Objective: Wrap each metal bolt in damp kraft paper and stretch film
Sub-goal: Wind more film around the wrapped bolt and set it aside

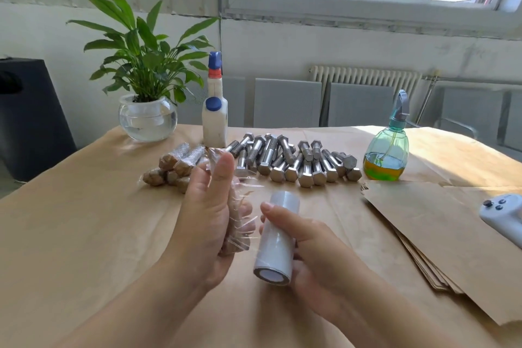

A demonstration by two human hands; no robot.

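Currently the fingers (226, 167) of the left hand (206, 217) lie nearly straight and pressed together along a paper-wrapped bolt (236, 234), which sits upright between palm and fingers above the worktop (84, 234); presumably the flat hold keeps the damp paper from unrolling while film goes on. Stretch film (248, 223) spans, wrinkled and taut, from this bundle to the film roll (275, 240) just beside it. The right hand (313, 251) curls round the roll from its far side, forefinger laid across the top, likely to brake the roll and keep tension in the film. Judgement: film-wrapping step is under way on this bolt, not yet cut free. Beyond the left hand lies a small heap of finished bundles (175, 164), paper inside film, kept apart from the bare bolts (293, 161), which lie in a loose row at the centre rear; many remain. A green spray bottle (387, 150) stands right of the bolts, probably for dampening, and a stack of cut kraft sheets (429, 223) lies near the right hand, within reach. A white bottle (214, 116) and potted plant (144, 70) stand at rear left. A grey handheld device (502, 212) shows at the right edge; purpose unclear.
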